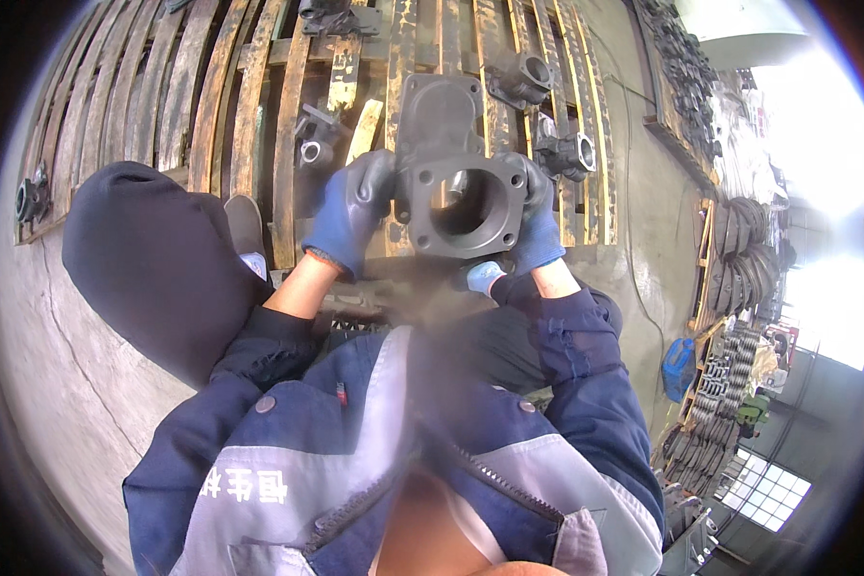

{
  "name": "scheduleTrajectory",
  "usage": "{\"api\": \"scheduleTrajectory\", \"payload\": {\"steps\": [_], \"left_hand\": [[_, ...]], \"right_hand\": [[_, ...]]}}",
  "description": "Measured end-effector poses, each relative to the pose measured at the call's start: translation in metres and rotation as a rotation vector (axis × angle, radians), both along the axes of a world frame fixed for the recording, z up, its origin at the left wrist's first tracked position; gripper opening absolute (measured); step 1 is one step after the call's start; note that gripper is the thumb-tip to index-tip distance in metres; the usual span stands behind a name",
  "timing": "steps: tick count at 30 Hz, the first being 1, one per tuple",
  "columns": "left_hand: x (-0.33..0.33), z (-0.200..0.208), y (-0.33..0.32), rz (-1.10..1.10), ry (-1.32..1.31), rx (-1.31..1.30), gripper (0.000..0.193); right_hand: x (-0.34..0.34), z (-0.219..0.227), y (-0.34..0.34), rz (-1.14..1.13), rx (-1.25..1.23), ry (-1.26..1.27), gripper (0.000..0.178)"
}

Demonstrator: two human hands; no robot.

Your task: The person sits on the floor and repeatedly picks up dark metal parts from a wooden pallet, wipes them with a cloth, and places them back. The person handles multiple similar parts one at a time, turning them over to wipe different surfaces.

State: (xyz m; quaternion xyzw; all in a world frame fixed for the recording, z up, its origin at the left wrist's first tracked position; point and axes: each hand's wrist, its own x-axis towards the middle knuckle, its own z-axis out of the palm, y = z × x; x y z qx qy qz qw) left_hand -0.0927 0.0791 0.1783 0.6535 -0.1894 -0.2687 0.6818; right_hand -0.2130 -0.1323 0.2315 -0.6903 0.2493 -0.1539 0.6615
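Observation:
Between my two gloved hands is a dark grey cast metal housing [444,135], with a square flange and a large round bore turned toward me. Small bolt holes sit at the flange corners. My left hand [357,206], in a blue glove with a dark coated palm, grips its left side with the fingers wrapped round the edge. On the opposite side my right hand [536,216], gloved the same way, is closed on the casting; some of its fingers are hidden behind it. The housing is held up above a wooden pallet [288,144].
More castings lie on the pallet: one [526,79] and another [568,154] to the right, a smaller one [317,144] left of centre. Stacked metal parts [686,96] line the right side. A blue bin [679,370] stands on the floor at right.

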Motion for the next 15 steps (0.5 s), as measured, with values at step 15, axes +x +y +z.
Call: {"api": "scheduleTrajectory", "payload": {"steps": [15], "left_hand": [[0.005, -0.035, -0.009, -0.213, -0.103, 0.260, 0.027]], "right_hand": [[-0.011, -0.041, -0.021, -0.165, -0.058, 0.219, 0.031]]}}
